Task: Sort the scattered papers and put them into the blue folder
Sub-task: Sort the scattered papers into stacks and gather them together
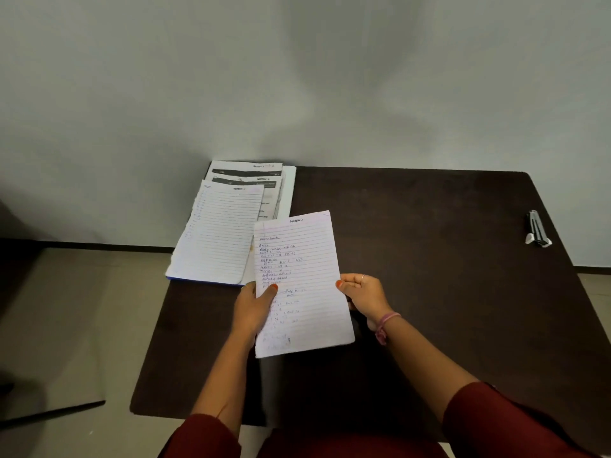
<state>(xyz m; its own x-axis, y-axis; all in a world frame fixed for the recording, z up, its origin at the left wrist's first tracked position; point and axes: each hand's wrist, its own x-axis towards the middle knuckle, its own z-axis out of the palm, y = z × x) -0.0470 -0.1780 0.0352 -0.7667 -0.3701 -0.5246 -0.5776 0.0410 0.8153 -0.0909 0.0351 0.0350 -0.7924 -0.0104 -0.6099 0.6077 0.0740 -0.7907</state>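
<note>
One dark table point(429, 292) lies under both hands; one stack of papers point(228, 226), four sheets showing, rests beyond the left hand point(253, 307); one handwritten sheet point(299, 282) is pinched between left hand and right hand point(362, 297); one stapler point(537, 228) lies far right.

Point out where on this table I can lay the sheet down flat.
Bare tabletop stretches from the paper pile at the far left corner across to the stapler near the right edge. The near strip by the right hand is also free. The far left corner is crowded.
</note>
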